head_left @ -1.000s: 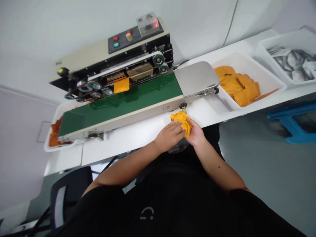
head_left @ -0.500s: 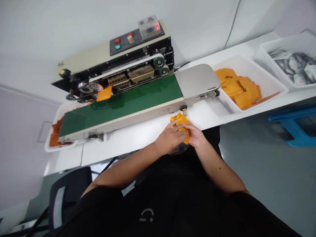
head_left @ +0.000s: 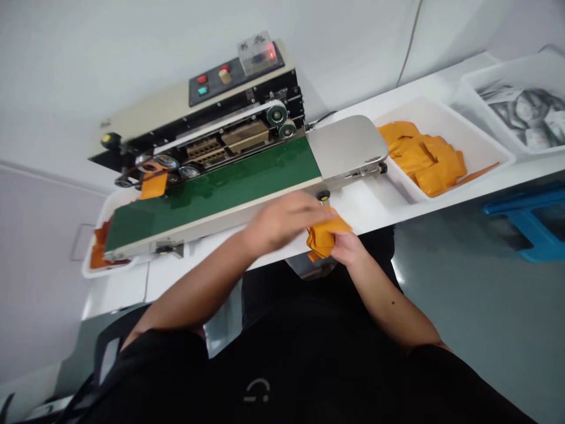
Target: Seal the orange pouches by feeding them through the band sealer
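bunch of orange packets (head_left: pixel 321 240): matte, flat, folded-looking, stacked unevenly with corners jutting at several angles. gripped in right hand (head_left: pixel 348 247), raised at front edge of table (head_left: pixel 364 211). upper piece tilted, one corner pointing right; smaller tab hangs at lower left. left hand (head_left: pixel 285 221) overlaps upper left edge; contact blurred. packet count unclear.

Single head-worn view, facing forward and steeply down. Wearer's shirt (head_left: pixel 300 353) fills the bottom foreground, nearest the lens; left hand (head_left: pixel 280 222) and right hand (head_left: pixel 348 248) lie close, near mid-frame. Beyond: machine (head_left: pixel 152 121), left of centre, and wall (head_left: pixel 132 41). Table (head_left: pixel 117 294) crosses aslant, rising rightward.
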`<state>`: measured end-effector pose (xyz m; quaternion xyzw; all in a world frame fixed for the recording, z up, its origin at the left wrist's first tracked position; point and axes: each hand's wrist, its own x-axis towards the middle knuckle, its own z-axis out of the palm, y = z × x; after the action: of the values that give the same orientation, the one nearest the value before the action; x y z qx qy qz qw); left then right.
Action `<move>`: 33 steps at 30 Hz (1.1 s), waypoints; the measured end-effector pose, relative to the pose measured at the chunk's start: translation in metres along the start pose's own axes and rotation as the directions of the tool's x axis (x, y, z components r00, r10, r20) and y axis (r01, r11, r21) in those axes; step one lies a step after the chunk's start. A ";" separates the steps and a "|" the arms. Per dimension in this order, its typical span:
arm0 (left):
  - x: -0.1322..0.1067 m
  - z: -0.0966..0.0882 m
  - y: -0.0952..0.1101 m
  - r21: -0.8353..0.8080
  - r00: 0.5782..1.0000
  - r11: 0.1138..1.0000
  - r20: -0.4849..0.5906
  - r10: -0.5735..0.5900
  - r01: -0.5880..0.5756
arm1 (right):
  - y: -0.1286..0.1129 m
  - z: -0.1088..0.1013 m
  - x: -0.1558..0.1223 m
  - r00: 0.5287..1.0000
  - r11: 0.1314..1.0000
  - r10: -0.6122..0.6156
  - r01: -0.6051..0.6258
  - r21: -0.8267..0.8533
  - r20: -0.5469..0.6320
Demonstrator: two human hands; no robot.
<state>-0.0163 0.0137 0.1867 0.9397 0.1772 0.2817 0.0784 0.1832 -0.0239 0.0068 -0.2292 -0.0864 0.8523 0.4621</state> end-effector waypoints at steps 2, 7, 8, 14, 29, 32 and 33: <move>0.008 -0.018 -0.039 0.182 0.987 0.973 -0.101 -0.122 0.139 | 0.000 0.001 0.000 1.000 0.999 0.027 -0.027 0.029 -0.003; 0.024 -0.035 -0.132 0.447 0.951 0.840 -0.149 -0.269 0.308 | -0.003 0.001 -0.003 0.997 0.997 0.053 -0.056 0.048 0.059; 0.028 -0.036 -0.143 0.482 0.948 0.817 -0.133 -0.289 0.317 | -0.004 0.001 -0.003 0.996 0.997 0.053 -0.056 0.046 0.068; 0.038 -0.028 -0.167 0.551 0.899 0.731 -0.088 -0.430 0.403 | -0.006 0.000 -0.005 0.997 0.996 0.061 -0.064 0.054 0.052; -0.004 -0.006 -0.049 0.564 0.946 0.770 -0.069 -0.317 0.299 | 0.003 0.006 -0.005 0.998 1.000 -0.001 0.002 0.011 -0.056; -0.030 0.032 0.011 0.406 0.973 0.913 0.193 -0.127 0.039 | 0.011 0.006 -0.003 0.989 0.999 -0.046 0.048 0.011 -0.143; -0.038 0.046 0.026 0.354 0.960 0.935 0.261 -0.100 0.001 | 0.013 0.006 -0.002 0.985 0.999 -0.053 0.054 0.006 -0.164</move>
<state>-0.0127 -0.0264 0.1361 0.9636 0.2364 0.1102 -0.0589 0.1717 -0.0327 0.0084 -0.2937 -0.0500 0.8183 0.4915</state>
